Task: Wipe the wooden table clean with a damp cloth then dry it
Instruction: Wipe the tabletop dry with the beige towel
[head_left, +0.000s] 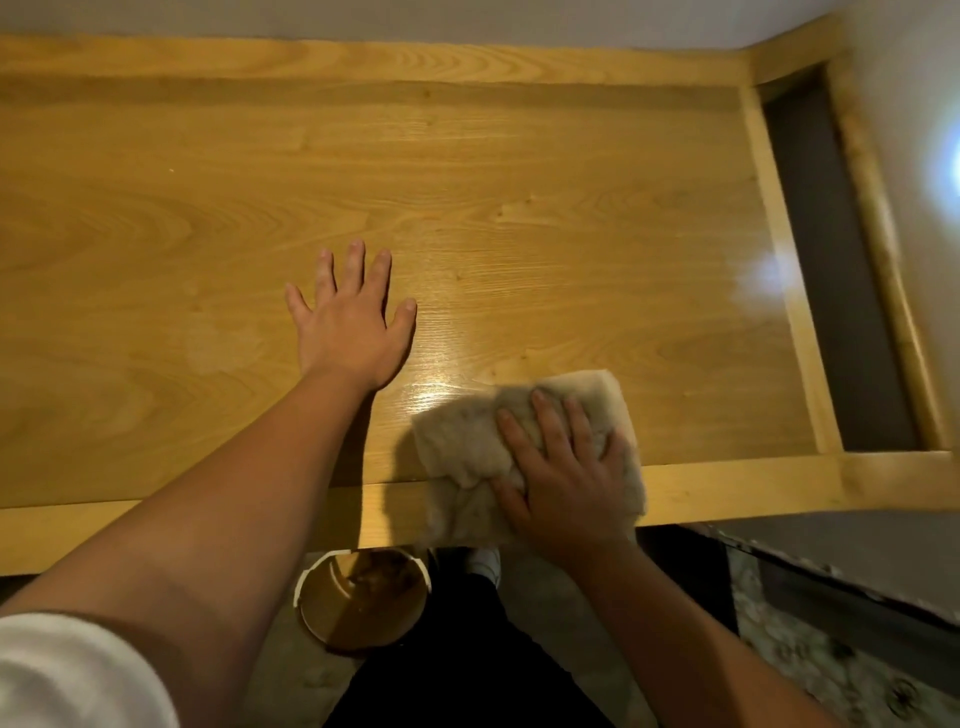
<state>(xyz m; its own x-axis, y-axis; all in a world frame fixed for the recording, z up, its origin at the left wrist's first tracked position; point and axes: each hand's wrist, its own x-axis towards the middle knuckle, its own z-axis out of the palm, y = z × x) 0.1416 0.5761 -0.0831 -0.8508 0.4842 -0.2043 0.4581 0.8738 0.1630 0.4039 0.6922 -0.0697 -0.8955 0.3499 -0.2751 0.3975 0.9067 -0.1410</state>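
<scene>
**Cloth at the near edge of the table**

No readable writing shows. The right hand (563, 478) presses the beige cloth (467, 457) on the wooden table (519, 218) at its near edge, fingers spread and slightly bent over the cloth. The left hand (353, 322) lies flat on the tabletop, fingers straight and splayed. A bucket (363, 603) stands on the floor below.

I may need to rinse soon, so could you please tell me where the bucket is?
In the head view the bucket stands on the floor below the table's near edge, left of the person's shoe.
</scene>
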